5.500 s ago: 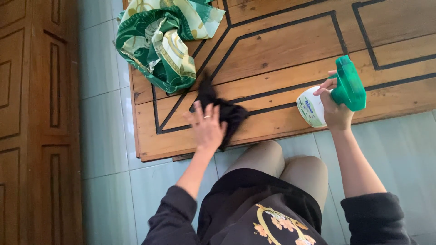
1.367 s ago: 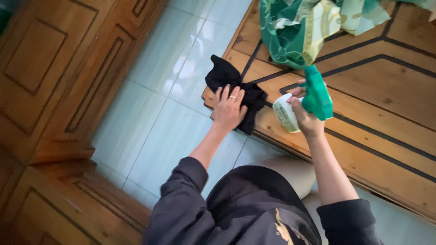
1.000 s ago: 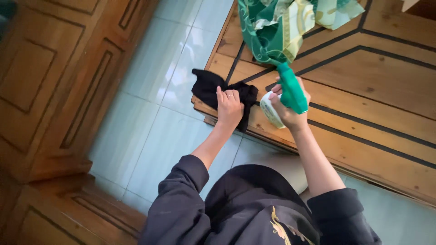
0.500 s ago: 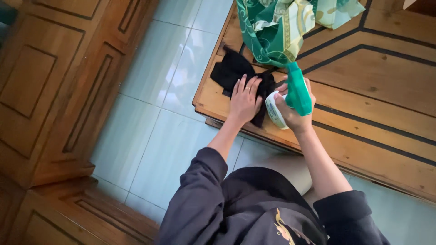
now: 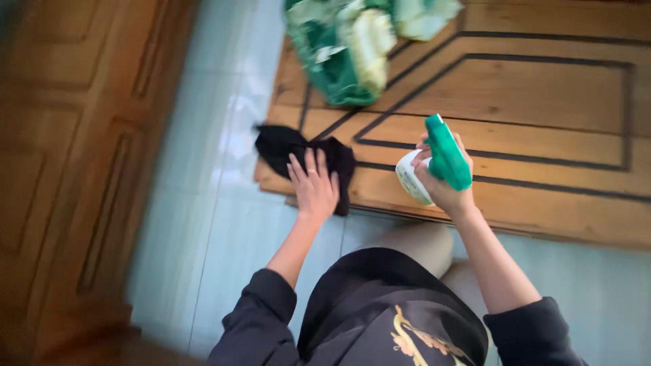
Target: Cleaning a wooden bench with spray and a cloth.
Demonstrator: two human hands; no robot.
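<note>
Left hand [image 5: 313, 188] flat on black cloth [image 5: 285, 149]; right hand [image 5: 444, 190] seemingly gripping spray bottle [image 5: 434, 163].

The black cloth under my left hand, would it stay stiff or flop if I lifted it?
Probably floppy: the black cloth lies crumpled under the left hand at the corner of the wooden table. It looks thin, so likely light, and unlikely to slip.
</note>
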